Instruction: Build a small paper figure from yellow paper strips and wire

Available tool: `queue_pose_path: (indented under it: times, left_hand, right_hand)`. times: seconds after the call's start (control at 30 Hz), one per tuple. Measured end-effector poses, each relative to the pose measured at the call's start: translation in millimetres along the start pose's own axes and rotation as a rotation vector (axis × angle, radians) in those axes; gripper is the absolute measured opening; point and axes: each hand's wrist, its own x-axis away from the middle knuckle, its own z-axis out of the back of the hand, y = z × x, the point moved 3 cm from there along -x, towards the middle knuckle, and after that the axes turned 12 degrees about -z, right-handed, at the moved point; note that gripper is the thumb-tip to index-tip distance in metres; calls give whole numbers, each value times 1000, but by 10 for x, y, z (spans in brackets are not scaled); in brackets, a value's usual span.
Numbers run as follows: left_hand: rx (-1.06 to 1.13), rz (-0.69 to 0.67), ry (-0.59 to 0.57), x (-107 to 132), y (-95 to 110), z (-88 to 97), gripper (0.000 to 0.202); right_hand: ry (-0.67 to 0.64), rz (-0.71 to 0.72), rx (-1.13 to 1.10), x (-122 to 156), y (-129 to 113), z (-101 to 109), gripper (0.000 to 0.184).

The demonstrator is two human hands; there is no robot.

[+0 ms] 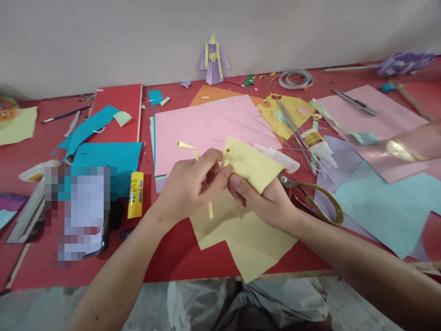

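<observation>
My left hand (193, 186) is closed around a small pale yellow rolled-paper piece; one thin paper tube (186, 145) sticks out at the upper left and another tube end (211, 209) points down below the fingers. My right hand (268, 202) grips a pale yellow paper sheet (260, 163), thumb in front and the other fingers mostly hidden behind it. A short rolled tube (228, 154) stands at the sheet's left edge, where both hands' fingertips meet. Beneath the hands lies a larger cut yellow sheet (255, 248).
Scissors (324, 202) lie right of my right hand, near a white glue bottle (319, 145) and metal wires (292, 126). A glue stick (136, 195) and a phone (84, 211) are on the left. A purple paper doll (213, 62) leans against the wall behind pink sheets (200, 124).
</observation>
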Motion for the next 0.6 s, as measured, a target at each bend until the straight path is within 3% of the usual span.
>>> queue_pose_path:
  times: [0.33, 0.6]
  left_hand:
    - [-23, -44, 28, 4, -9, 4, 14]
    - [-34, -61, 42, 18, -21, 2, 13]
  right_hand:
    - [89, 61, 96, -2, 26, -2, 22]
    - [61, 61, 109, -4, 50, -11, 29]
